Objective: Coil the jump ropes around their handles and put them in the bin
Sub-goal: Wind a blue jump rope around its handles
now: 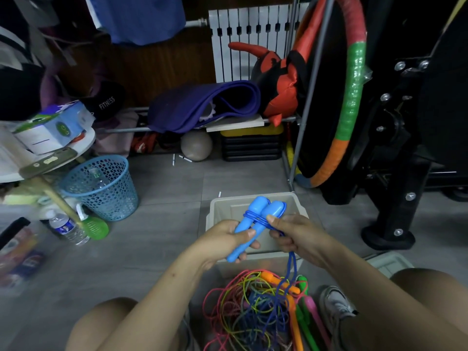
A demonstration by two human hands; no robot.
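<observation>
currently coiling: left hand [229, 240] grips 2 blue handles [253, 224]; right hand [291, 235] pinches cord [291, 264]. next, wind remaining slack, then bin [215, 206].

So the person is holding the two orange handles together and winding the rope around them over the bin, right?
Not quite. The handles held together are blue, not orange, as the head view shows. The left hand grips them while the right hand winds the blue rope around them over the bin.
</observation>
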